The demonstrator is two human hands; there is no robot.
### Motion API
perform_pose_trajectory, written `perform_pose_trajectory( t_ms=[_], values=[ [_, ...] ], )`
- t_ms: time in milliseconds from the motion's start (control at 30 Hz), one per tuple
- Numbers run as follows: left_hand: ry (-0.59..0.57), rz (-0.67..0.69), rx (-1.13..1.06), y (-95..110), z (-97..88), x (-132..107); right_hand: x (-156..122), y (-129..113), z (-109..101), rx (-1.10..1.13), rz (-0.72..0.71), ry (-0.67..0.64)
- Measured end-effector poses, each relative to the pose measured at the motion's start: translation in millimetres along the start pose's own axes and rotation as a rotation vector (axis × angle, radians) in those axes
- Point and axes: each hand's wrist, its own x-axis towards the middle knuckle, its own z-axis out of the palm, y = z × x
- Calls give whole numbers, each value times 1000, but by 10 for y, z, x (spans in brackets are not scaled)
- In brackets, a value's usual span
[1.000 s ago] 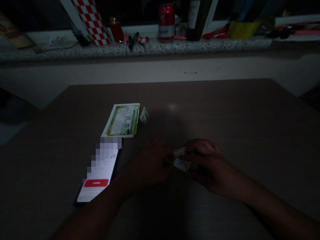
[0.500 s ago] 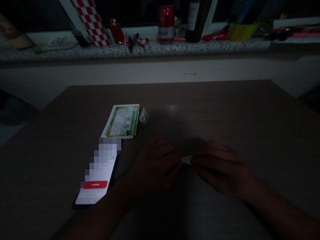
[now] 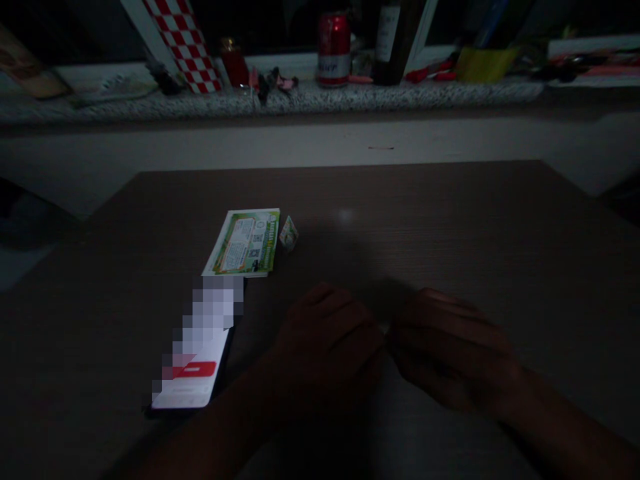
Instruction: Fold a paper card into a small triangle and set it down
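Observation:
The scene is very dark. My left hand (image 3: 327, 343) and my right hand (image 3: 450, 347) rest close together on the brown table (image 3: 450, 220), fingers curled and meeting at the middle. Only a pale sliver of a small folded paper (image 3: 384, 327) shows between them; both hands cover and pinch it. A stack of green printed paper slips (image 3: 245, 243) lies up and to the left, with one small folded paper piece (image 3: 289, 233) beside it. A lit phone (image 3: 197, 363) lies left of my left forearm.
A speckled stone ledge (image 3: 310, 99) runs along the back, crowded with a red can (image 3: 333, 48), a dark bottle (image 3: 391, 37), a red-and-white checked box (image 3: 183, 43), a small red jar (image 3: 234, 63) and clutter. The table's far edge sits at mid-frame.
My hands have closed in over the small paper; a second ago it showed plainly between my fingers, now only a sliver shows. Both hands have shifted slightly toward me.

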Motion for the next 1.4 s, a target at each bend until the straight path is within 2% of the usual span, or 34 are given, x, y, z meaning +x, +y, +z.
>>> perform_pose_trajectory(
  t_ms=[300,533,900,1167,1400],
  values=[
    [-108,48,-2,21,-13,13,-3,-31,-29,60,-7,-27],
    [-123,82,-17,9,-62,39,75,-124,-34,128,13,64],
    [-107,39,-65,17,-41,29,71,-153,-24,195,54,181],
    [-80,39,-30,24,-40,23,88,-143,-32,176,69,157],
    [-137,80,-12,50,-80,46,98,-113,-21,156,14,132]
  ],
)
